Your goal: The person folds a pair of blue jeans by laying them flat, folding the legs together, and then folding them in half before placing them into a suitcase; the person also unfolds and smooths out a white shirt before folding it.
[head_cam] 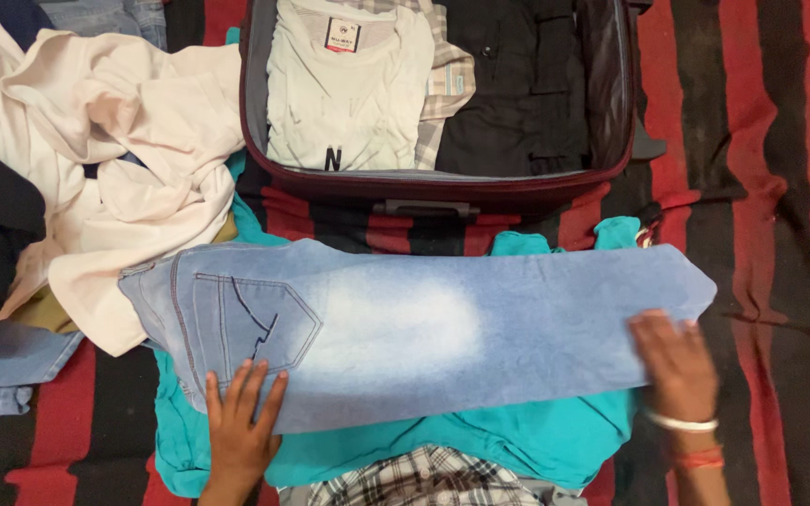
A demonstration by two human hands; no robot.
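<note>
With my left hand [239, 426] and right hand [675, 361] lying flat, fingers together, on the faded light-blue denim jeans [405, 328] doubled lengthwise atop a teal garment [517, 440], folding looked half done, the partly filled maroon suitcase [438, 183] open beyond.

We see the scene in soft, even indoor light, fairly bright, with no hard glare anywhere. The faded middle of the jeans [405, 328] reads almost white (that is the fabric's wash, not a reflection). Shadows are faint: a thin one under the right hand [675, 361] and darker tones inside the suitcase [438, 183]. The right hand is smeared by motion blur, while the left hand [239, 426] stays fairly sharp. Detail is slightly soft overall.
</note>
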